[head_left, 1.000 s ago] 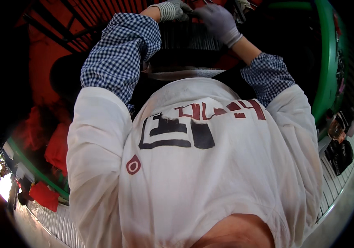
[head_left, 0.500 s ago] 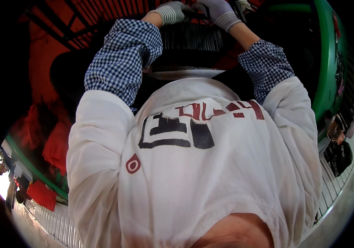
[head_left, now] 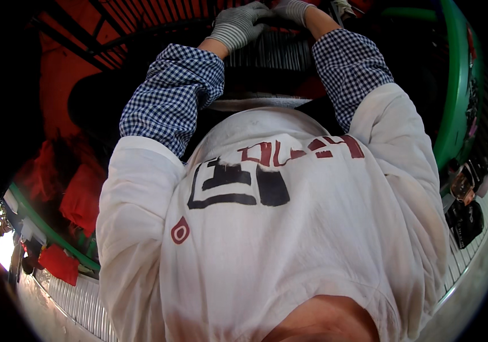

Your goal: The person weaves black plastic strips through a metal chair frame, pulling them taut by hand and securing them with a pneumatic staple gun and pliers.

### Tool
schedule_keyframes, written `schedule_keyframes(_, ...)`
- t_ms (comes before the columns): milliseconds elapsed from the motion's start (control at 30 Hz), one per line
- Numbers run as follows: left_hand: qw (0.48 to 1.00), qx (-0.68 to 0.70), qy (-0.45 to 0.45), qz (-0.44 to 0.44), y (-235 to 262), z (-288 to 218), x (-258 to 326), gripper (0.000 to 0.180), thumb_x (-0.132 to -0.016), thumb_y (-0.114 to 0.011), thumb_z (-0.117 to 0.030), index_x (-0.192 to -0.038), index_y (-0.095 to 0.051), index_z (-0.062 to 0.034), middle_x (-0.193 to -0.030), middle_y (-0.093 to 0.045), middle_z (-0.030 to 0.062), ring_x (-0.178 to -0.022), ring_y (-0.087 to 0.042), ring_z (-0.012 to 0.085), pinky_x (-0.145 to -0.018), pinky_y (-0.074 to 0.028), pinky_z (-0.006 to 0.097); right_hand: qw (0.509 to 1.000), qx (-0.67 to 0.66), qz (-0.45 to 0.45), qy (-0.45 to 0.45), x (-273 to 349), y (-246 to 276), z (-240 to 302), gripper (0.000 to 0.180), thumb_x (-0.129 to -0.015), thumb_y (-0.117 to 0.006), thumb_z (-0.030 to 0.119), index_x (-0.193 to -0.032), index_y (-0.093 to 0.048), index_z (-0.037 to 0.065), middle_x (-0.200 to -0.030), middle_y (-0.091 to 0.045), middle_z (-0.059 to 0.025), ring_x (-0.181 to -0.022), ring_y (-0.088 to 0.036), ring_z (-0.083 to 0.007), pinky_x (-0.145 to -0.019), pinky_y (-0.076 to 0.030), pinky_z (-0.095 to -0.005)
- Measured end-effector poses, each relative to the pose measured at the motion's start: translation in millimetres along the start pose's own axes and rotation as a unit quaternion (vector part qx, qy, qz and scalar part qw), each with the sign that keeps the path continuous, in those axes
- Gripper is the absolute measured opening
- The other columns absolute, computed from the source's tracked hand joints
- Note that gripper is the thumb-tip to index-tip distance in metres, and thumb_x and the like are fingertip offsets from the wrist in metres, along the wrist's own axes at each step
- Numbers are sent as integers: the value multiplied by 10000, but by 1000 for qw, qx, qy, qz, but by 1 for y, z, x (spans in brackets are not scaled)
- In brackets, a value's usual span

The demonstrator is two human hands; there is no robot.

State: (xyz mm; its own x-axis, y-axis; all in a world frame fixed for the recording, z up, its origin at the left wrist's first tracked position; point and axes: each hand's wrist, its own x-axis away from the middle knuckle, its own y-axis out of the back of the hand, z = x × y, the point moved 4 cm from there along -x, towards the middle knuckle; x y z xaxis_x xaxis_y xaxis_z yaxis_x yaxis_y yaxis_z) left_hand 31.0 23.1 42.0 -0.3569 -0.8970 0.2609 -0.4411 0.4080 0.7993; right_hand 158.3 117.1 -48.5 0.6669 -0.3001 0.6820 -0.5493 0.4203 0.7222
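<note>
Both hands up at the top edge of the view, close together, almost touching. Left hand (head_left: pixel 243 24) in a grey knitted work glove with a ribbed striped cuff, fingers curled forward and down over the far edge of a dark ribbed metal part (head_left: pixel 272 54); looks closed on that edge, though the fingertips themselves are hidden. Right hand (head_left: pixel 294 9) in a matching grey glove, cut by the frame rim; it rests on the same edge just beside the left, and whether it is closed on anything cannot be told. The ribbed part lies directly under and just nearer than the two hands, between the forearms. Its fine ribs run away from the person, near to far; the piece as a whole stretches crosswise, left to right, from one wrist to the other. Its ends are covered by the sleeves, so its full length is not visible. Outward from the grip: blue-and-white checked shirt sleeves (head_left: pixel 172 100) on both forearms, pushed up from the glove cuffs, then a white printed overgarment (head_left: pixel 289 239) filling the middle of the view. Left of the hands, an orange-red painted metal frame (head_left: pixel 64 68) with dark bars. Right of the hands, a curved green metal rail (head_left: pixel 454 97). Lower left, well apart from the hands, red cloth bundles (head_left: pixel 81 194) above a silver corrugated floor (head_left: pixel 78 296).
</note>
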Motion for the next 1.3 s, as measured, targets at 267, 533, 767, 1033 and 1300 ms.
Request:
schedule_keyframes(267, 984, 65, 45, 161, -8, 20, -38, 481, -840, -716, -252, -1306, -635, -159, -1203, -683, 121, -1031, -662, 287, -907, -524, 394, 847, -135, -510, -59, 105, 45, 43, 112, -899, -589, 144, -903, -668, 64, -871, -658, -147, -797, -642, -340, -699, -537, -416)
schedule_keyframes(533, 966, 170, -12, 195, -41, 50, -64, 486, -780, -763, -142, -1252, -669, -73, -1138, -716, 96, -1006, -664, 240, -858, -525, 356, 907, 154, -392, 25, 103, 7, 102, 368, -869, -654, 152, -1233, -615, 181, -1200, -613, -79, -1044, -623, -231, -889, -538, -347)
schedule_keyframes(767, 970, 147, 57, 184, -6, 21, -32, 442, -871, -705, -162, -1306, -636, -116, -1151, -704, 105, -988, -657, 259, -857, -520, 393, 863, -122, -485, -70, 120, 27, 59, 114, -892, -633, 173, -975, -667, 104, -910, -662, -96, -862, -650, -283, -763, -545, -384)
schedule_keyframes(1033, 974, 87, 127, 164, 15, 1, -18, 497, -912, -645, -375, -1324, -612, -97, -1240, -662, 131, -1081, -632, 315, -926, -509, 425, 913, -290, -180, -224, 34, 0, -1, 335, -972, -528, 321, -1114, -698, 70, -1105, -692, -137, -1003, -645, -322, -882, -508, -430)
schedule_keyframes(1300, 959, 137, 177, 173, -31, 41, -58, 512, -789, -760, -435, -1153, -722, -77, -1207, -687, 115, -1081, -645, 279, -932, -499, 388, 990, -23, -88, -112, 7, 4, 10, 346, -1004, -462, 283, -1294, -606, 161, -1210, -668, -99, -1060, -649, -284, -876, -522, -412)
